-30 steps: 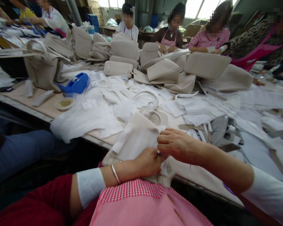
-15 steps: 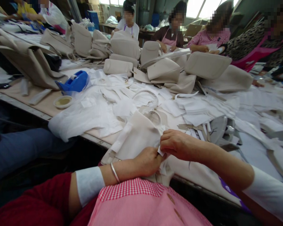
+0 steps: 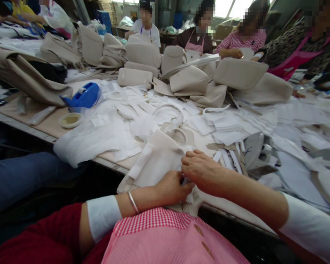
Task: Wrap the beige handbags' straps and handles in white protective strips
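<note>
A pale beige bag (image 3: 160, 161) with white paper over it lies at the table's front edge, close to my apron. My left hand (image 3: 173, 186), with a bangle on its wrist, is closed on the bag's right side. Against it, my right hand (image 3: 199, 168) bends its fingers down over the same spot. Whatever lies between the right fingertips is hidden. Behind the hands a beige strap loop (image 3: 181, 136) rests on the papers.
Beige bags (image 3: 192, 79) are heaped across the table. A blue tape dispenser (image 3: 84, 96) and a small round dish (image 3: 70, 120) stand at left. A grey metal-looking object (image 3: 260, 152) lies among paper strips at right. Several co-workers (image 3: 147, 29) sit opposite.
My right hand has shifted slightly left and over the left hand. The small white strip seen at its fingertips is now hidden. The view has turned slightly.
</note>
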`<action>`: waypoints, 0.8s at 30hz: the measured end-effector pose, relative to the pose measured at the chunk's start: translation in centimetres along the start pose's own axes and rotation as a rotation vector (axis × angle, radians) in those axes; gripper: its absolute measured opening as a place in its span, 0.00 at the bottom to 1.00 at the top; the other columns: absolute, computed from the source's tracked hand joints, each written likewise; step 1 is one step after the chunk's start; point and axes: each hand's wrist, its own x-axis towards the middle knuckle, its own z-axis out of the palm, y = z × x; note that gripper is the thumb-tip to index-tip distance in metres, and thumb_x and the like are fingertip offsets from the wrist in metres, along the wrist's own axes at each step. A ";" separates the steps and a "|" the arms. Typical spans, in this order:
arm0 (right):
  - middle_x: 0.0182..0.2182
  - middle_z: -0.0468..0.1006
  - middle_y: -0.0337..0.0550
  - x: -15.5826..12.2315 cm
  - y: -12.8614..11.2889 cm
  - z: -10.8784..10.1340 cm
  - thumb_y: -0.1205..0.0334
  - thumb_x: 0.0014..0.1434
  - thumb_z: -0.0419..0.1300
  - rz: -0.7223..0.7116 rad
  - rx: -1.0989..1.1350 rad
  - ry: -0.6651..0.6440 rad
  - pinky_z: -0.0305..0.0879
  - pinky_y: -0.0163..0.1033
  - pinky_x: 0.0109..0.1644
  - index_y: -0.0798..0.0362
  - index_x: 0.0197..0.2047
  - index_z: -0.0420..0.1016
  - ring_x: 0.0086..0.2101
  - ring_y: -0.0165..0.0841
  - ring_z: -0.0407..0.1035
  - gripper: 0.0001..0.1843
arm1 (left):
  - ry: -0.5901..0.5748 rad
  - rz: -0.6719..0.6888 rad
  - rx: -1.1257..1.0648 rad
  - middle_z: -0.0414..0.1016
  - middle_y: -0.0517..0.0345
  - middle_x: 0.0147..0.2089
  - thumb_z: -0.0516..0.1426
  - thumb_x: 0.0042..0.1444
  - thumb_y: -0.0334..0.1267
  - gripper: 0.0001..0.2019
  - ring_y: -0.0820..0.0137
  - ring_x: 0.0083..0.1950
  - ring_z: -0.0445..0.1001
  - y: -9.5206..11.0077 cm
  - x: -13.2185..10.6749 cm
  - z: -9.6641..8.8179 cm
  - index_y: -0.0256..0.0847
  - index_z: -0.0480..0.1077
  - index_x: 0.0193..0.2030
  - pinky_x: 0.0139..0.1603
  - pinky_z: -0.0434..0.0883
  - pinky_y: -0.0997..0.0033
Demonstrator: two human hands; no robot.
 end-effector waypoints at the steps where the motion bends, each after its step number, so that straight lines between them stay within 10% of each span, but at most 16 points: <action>1: 0.31 0.75 0.48 -0.1 -0.2 0.2 0.69 0.55 0.62 -0.015 -0.029 0.029 0.52 0.45 0.41 0.56 0.31 0.76 0.37 0.40 0.63 0.02 | -0.013 -0.013 -0.022 0.74 0.57 0.22 0.54 0.57 0.44 0.14 0.71 0.23 0.69 0.0 0.1 -0.1 0.35 0.72 0.29 0.22 0.58 0.73; 11: 0.29 0.72 0.45 -2.5 0.4 3.5 0.69 0.62 0.57 -0.117 -0.116 0.319 0.53 0.46 0.42 0.55 0.32 0.73 0.34 0.38 0.59 0.07 | -0.070 0.016 -0.181 0.72 0.60 0.20 0.52 0.60 0.44 0.16 0.70 0.24 0.72 0.1 0.2 -0.3 0.38 0.68 0.25 0.24 0.63 0.74; 24: 0.48 0.78 0.44 -5.1 2.2 4.9 0.69 0.65 0.56 -0.235 0.009 0.343 0.54 0.49 0.59 0.53 0.44 0.76 0.56 0.41 0.63 0.08 | -0.132 0.018 -0.093 0.71 0.61 0.26 0.54 0.57 0.42 0.11 0.72 0.26 0.68 0.3 0.3 -1.1 0.36 0.72 0.33 0.27 0.63 0.74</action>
